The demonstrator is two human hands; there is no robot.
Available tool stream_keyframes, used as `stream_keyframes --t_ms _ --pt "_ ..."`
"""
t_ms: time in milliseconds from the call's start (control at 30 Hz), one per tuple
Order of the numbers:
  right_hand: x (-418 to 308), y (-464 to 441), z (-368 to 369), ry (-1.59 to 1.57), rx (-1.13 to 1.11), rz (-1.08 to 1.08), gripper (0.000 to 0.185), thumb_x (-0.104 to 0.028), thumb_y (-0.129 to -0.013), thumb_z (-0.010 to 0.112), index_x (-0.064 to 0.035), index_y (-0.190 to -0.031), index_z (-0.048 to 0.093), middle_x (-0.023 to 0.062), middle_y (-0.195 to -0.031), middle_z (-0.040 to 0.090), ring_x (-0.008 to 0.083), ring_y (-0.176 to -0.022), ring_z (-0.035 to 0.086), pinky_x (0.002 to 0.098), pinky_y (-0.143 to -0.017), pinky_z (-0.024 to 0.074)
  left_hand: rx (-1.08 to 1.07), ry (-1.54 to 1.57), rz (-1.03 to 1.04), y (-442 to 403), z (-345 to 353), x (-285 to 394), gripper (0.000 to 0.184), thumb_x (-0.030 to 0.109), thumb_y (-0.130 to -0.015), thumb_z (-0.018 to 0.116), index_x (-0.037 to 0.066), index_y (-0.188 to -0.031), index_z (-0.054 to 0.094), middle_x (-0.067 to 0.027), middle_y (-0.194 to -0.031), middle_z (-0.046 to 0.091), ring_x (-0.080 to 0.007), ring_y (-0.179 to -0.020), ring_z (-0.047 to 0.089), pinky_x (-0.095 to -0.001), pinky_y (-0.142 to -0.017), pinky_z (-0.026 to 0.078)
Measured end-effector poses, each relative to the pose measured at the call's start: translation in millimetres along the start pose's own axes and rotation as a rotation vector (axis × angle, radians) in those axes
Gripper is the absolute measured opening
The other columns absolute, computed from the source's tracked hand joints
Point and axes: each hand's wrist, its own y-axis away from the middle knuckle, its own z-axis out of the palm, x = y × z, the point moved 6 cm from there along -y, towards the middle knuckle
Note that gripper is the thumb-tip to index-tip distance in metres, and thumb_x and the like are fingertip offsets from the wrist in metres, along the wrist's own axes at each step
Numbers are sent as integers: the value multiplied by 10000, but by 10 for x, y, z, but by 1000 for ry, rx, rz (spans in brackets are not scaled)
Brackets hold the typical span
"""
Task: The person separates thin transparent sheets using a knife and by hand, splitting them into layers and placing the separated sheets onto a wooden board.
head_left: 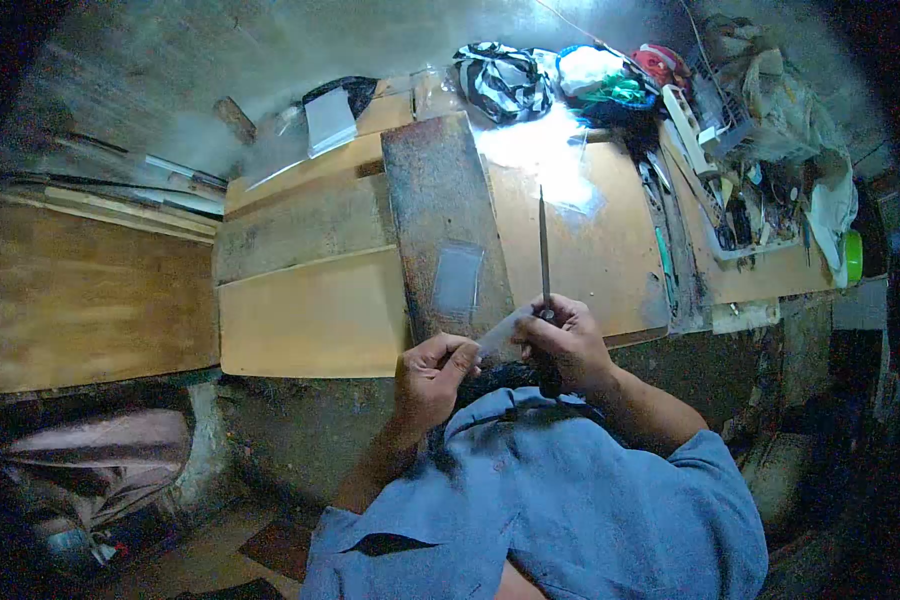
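Between my hands stretches a small translucent sheet (pixel 502 333), close to the front edge of the table. My left hand (pixel 438 372) pinches its left end, thumb against the fingers. My right hand (pixel 562 345) is closed around the dark handle of a long, thin pointed tool (pixel 544 245), whose shaft points away from me, and its fingers also touch the sheet's right end. Just beyond my hands, a clear rectangular plastic piece (pixel 458 280) lies flat on a dark, worn board (pixel 435 190).
Tan boards (pixel 310 312) cover the table to the left. At the back are a striped bag (pixel 503 85) and a white sheet (pixel 329 120). A white tray of tools (pixel 760 245) stands at the right, beside a green-lidded container (pixel 853 257).
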Motion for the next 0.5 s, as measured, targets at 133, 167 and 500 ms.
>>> stream_keyframes --t_ms 133,167,500 --pt "39 -17 -29 -8 55 44 70 -92 -839 621 -35 -857 586 17 -703 602 78 -590 562 223 -526 458 -36 -230 126 25 -6 50 199 180 -895 590 -13 -900 637 -34 -750 624 -95 -715 581 -234 -658 477" --pt "59 -21 -32 -8 55 45 70 -92 -839 621 -35 -857 586 17 -703 602 78 -590 562 223 -526 458 -49 -254 161 24 -4 15 199 181 -895 590 -11 -928 633 -34 -761 628 -95 -730 583 -236 -669 479" --pt "43 -15 1 29 32 -36 92 -73 -823 643 -24 -883 594 13 -738 611 67 -631 549 216 -569 447 2 -1 49 13 178 82 233 59 -817 668 13 -1036 604 -60 -915 654 -95 -829 605 -248 -750 501"
